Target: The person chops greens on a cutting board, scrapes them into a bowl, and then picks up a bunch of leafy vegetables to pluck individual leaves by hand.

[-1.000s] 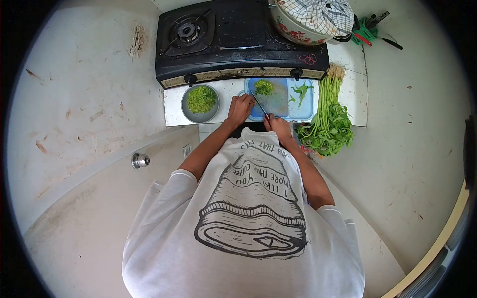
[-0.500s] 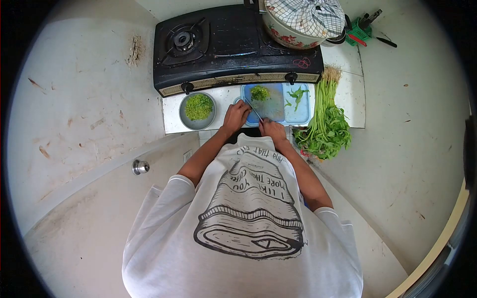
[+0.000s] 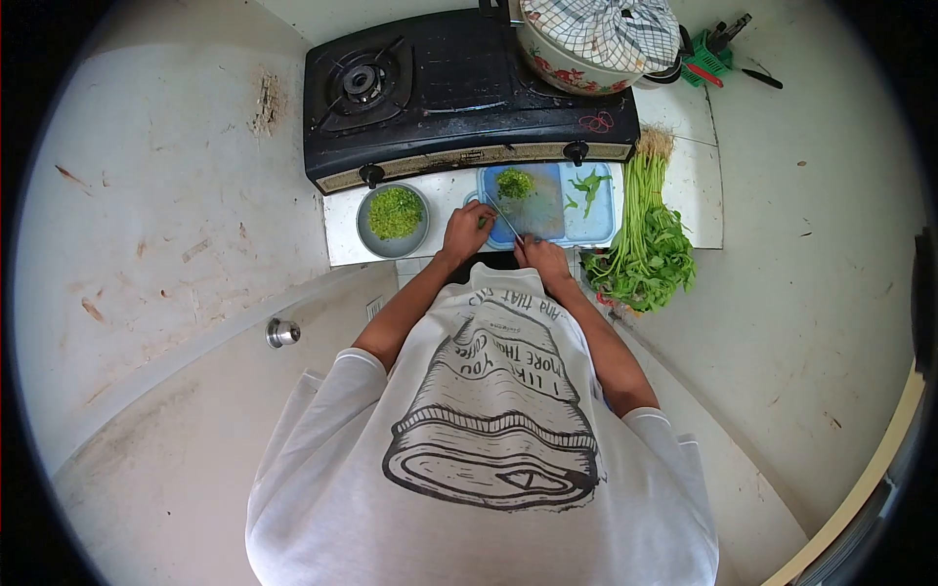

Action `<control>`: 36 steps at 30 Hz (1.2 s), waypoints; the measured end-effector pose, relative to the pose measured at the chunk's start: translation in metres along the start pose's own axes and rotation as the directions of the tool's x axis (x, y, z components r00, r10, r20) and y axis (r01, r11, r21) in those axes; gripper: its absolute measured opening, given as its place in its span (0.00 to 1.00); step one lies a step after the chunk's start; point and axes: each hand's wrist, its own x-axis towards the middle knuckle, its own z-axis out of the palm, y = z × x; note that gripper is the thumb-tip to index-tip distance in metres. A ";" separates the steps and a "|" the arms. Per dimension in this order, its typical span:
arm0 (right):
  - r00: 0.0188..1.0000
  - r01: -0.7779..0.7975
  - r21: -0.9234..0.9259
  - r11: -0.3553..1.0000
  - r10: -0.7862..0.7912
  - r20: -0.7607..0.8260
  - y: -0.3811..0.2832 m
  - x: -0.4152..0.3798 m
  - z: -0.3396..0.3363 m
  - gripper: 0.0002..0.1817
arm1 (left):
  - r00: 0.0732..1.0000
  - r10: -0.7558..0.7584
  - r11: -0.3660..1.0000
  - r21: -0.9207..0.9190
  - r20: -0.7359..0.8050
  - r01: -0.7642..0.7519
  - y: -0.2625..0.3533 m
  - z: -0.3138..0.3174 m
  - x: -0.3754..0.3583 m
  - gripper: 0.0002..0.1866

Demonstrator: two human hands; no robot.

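My right hand (image 3: pixel 543 258) is closed round the handle of a knife (image 3: pixel 505 219). Its blade slants up and left over the blue cutting board (image 3: pixel 587 230). Beside the blade tip, at the board's left edge, the fingers of my left hand (image 3: pixel 469 229) are curled together; what they pinch is too small to make out. A small heap of chopped greens (image 3: pixel 514 183) lies at the top of the board. Some loose leaves (image 3: pixel 589 188) rest on its lighter right part. Left of my left hand, a grey bowl (image 3: pixel 364 234) holds more chopped greens (image 3: pixel 395 212).
A black gas stove (image 3: pixel 459 127) stands behind the board, bearing a cloth-covered pot (image 3: pixel 576 73). To the right lies a big bunch of leafy greens (image 3: pixel 645 230), hanging over the counter's front edge. A green basket (image 3: pixel 705 64) with utensils sits at the back right.
The whole view has shifted slightly. Both hands and the knife stay in nearly the same place on the board, and the greens look unchanged.
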 end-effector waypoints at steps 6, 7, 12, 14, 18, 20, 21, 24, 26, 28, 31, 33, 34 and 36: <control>0.997 -0.018 -0.015 1.000 0.019 0.071 -0.006 0.000 -0.006 0.24 | 1.000 -0.011 1.000 -0.007 0.014 0.011 0.001 -0.002 0.001 0.05; 0.997 -0.023 -0.010 1.000 0.023 0.071 -0.006 0.001 -0.004 0.24 | 1.000 -0.007 1.000 -0.009 0.012 0.007 0.001 -0.002 0.001 0.05; 0.998 -0.052 0.002 0.999 0.052 0.045 -0.008 0.007 0.001 0.23 | 1.000 -0.006 1.000 -0.028 0.005 0.006 0.000 -0.001 0.001 0.04; 0.998 -0.039 -0.010 0.999 0.040 0.039 -0.005 0.009 0.006 0.23 | 1.000 -0.006 0.999 -0.041 0.011 0.006 -0.003 0.000 0.001 0.04; 0.999 -0.033 -0.021 0.999 0.033 0.019 -0.003 0.005 0.004 0.23 | 1.000 -0.029 0.999 -0.033 0.011 0.029 0.002 -0.003 0.002 0.04; 0.999 -0.040 -0.003 0.999 0.040 -0.004 -0.002 0.000 0.003 0.22 | 0.999 -0.046 0.999 -0.025 0.022 0.046 0.001 -0.002 0.002 0.04; 0.999 -0.044 0.006 0.999 0.044 -0.017 0.000 -0.001 0.003 0.21 | 0.999 -0.046 0.999 -0.026 0.017 0.047 0.001 -0.003 0.003 0.04; 1.000 -0.023 0.021 1.000 0.024 -0.017 0.002 -0.004 0.001 0.20 | 0.999 -0.049 0.998 -0.024 0.016 0.049 0.002 -0.003 0.002 0.04; 1.000 -0.025 0.017 1.000 0.025 0.000 0.000 -0.003 -0.002 0.20 | 0.998 -0.053 0.999 -0.012 0.027 0.053 0.002 -0.004 0.003 0.04; 1.000 -0.015 0.010 1.000 0.015 0.015 -0.002 -0.003 -0.002 0.21 | 0.999 -0.041 0.999 0.004 0.028 0.041 0.000 -0.004 0.003 0.04; 1.000 0.011 0.002 1.000 -0.011 0.023 -0.006 -0.002 -0.004 0.21 | 0.999 -0.024 1.000 0.010 0.034 0.023 0.000 -0.006 0.002 0.04; 1.000 0.020 0.004 1.000 -0.020 0.019 -0.007 -0.002 -0.005 0.22 | 0.999 -0.026 1.000 0.010 0.037 0.025 0.001 -0.007 0.002 0.04; 1.000 0.006 0.001 1.000 -0.006 0.021 -0.008 0.000 -0.002 0.22 | 0.999 -0.032 0.999 0.011 0.037 0.032 0.002 -0.007 0.001 0.04; 0.999 -0.024 -0.007 1.000 0.025 0.023 -0.010 0.005 0.001 0.22 | 0.999 -0.036 0.999 0.017 0.040 0.035 0.004 -0.007 0.001 0.04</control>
